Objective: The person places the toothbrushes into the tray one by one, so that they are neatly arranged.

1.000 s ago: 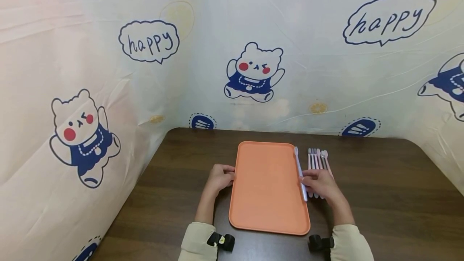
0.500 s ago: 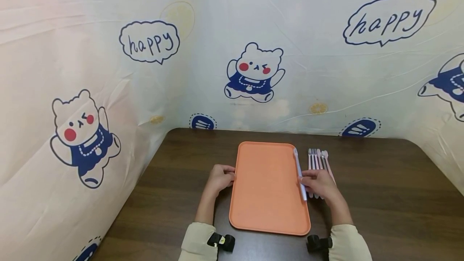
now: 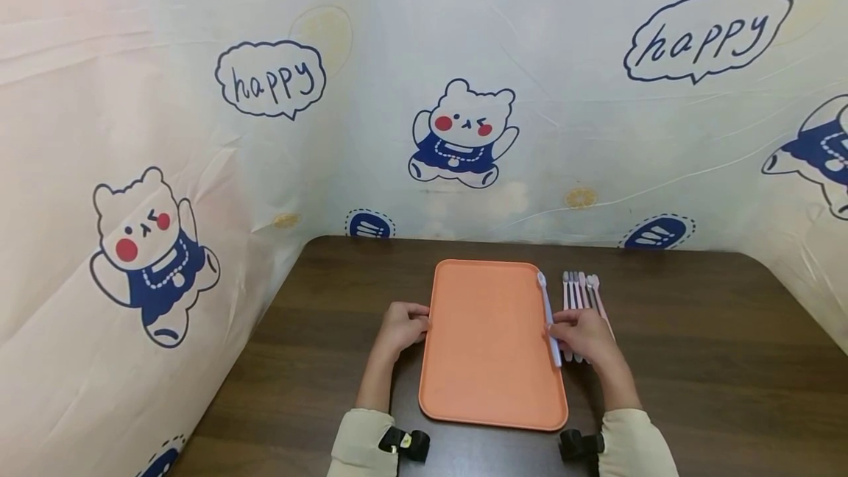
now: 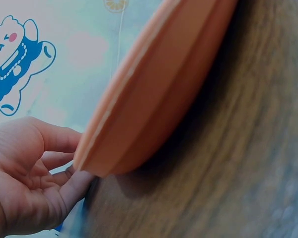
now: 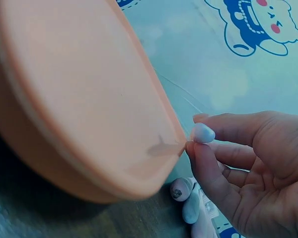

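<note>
An orange tray (image 3: 486, 344) lies on the wooden table with its long sides running away from me. My left hand (image 3: 402, 326) grips its left rim; in the left wrist view the thumb (image 4: 75, 191) is below the edge and the fingers above it. At the opposite rim, my right hand (image 3: 586, 336) pinches a pale lavender toothbrush (image 3: 547, 308) between thumb and fingers. The brush lies lengthwise along the tray's right edge, bristle end away from me. In the right wrist view its rounded handle end (image 5: 204, 133) pokes out between the fingertips.
Several toothbrushes (image 3: 582, 287) lie side by side on the table (image 3: 695, 330), just right of the tray and partly under my right hand. A printed cloth (image 3: 371, 146) with bears and "happy" bubbles encloses the back and sides of the table.
My right wrist has shifted slightly left, and the toothbrush has moved only a touch along the tray's edge. My left hand and the tray look still.
</note>
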Demonstrator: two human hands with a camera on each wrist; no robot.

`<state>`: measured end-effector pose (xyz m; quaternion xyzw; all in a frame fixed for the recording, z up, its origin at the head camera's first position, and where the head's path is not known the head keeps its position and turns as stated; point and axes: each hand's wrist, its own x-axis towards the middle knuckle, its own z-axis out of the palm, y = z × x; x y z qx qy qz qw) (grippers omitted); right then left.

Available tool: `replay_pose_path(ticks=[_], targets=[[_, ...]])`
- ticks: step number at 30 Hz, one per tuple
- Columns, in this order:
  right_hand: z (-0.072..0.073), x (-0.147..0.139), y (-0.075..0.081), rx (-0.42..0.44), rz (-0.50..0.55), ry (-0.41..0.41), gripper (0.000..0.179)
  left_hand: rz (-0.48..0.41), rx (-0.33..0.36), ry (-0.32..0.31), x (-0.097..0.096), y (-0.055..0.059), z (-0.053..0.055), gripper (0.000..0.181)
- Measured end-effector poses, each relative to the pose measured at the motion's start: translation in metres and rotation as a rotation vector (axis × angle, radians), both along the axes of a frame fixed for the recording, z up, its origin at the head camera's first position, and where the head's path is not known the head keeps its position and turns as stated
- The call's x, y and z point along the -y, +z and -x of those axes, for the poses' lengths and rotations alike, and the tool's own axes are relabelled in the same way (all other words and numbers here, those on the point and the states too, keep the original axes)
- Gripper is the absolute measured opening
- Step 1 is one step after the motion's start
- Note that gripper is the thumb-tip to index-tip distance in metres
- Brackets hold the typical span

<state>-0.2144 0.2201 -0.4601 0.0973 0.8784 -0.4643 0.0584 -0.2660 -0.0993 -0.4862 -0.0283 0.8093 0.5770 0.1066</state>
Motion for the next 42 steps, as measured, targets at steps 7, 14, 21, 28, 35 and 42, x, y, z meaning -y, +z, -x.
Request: replay_pose_path(ticks=[7, 14, 21, 28, 35, 42], targets=[[0.000, 0.002, 0.000, 0.000, -0.019, -0.001, 0.034, 0.000, -0.005, 0.002, 0.000, -0.001, -0.002, 0.029], [0.001, 0.000, -0.001, -0.012, -0.009, -0.024, 0.035, 0.006, -0.008, 0.000, 0.000, 0.001, -0.001, 0.029], [-0.002, -0.007, -0.001, -0.032, 0.044, -0.025, 0.038, 0.011, 0.001, -0.001, 0.000, 0.001, -0.001, 0.027], [-0.002, -0.013, 0.001, -0.039, 0.070, -0.008, 0.041, 0.003, 0.001, 0.002, 0.000, 0.001, -0.001, 0.028], [-0.003, -0.016, 0.002, -0.056, 0.102, 0.012, 0.043, 0.006, -0.004, -0.005, 0.001, 0.001, -0.001, 0.029], [-0.003, -0.017, 0.002, -0.069, 0.103, 0.014, 0.042, 0.002, -0.011, -0.008, 0.000, 0.001, -0.002, 0.028]])
